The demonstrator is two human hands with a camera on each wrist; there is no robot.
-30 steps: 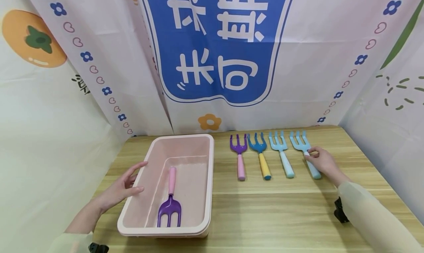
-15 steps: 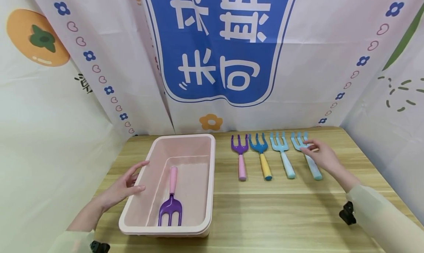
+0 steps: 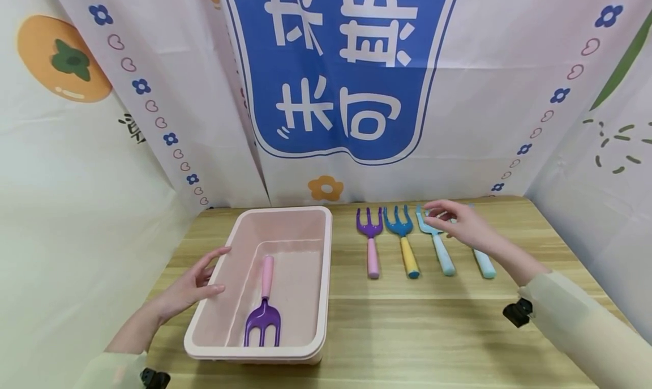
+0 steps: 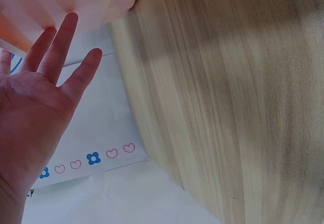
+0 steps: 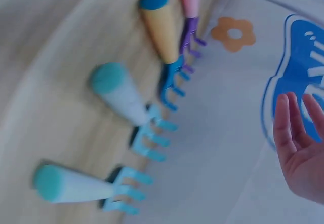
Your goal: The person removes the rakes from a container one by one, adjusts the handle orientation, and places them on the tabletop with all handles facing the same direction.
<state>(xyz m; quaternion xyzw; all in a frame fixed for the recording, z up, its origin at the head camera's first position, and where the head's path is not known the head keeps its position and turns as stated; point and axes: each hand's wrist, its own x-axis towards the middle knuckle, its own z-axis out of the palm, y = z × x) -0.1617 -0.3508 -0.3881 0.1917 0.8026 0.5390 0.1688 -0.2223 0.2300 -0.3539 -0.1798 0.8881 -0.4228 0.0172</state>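
My left hand [image 3: 188,284] rests at the left rim of a pale pink plastic bin [image 3: 326,276], fingers spread; in the left wrist view its fingertips meet the bin's outer wall. Inside the bin lies a purple hand fork with a pink handle [image 3: 262,316]. My right hand [image 3: 460,226] hovers with bent, relaxed fingers and nothing in them. In the head view it covers part of a light blue hand fork [image 3: 444,255] and most of the head of another light blue fork [image 3: 484,264]. The right wrist view shows both forks [image 5: 114,89] lying apart from the hand.
Left of the light blue pair lie a blue fork with a yellow handle [image 3: 409,257] and a purple fork with a pink handle [image 3: 373,257]. All lie on a wood-grain table [image 3: 407,332]. A printed cloth [image 3: 468,123] hangs behind the table's back edge.
My right hand has let go of the rightmost light blue fork, lifted, and moved left over the neighbouring one. The left hand and the bin stay put.
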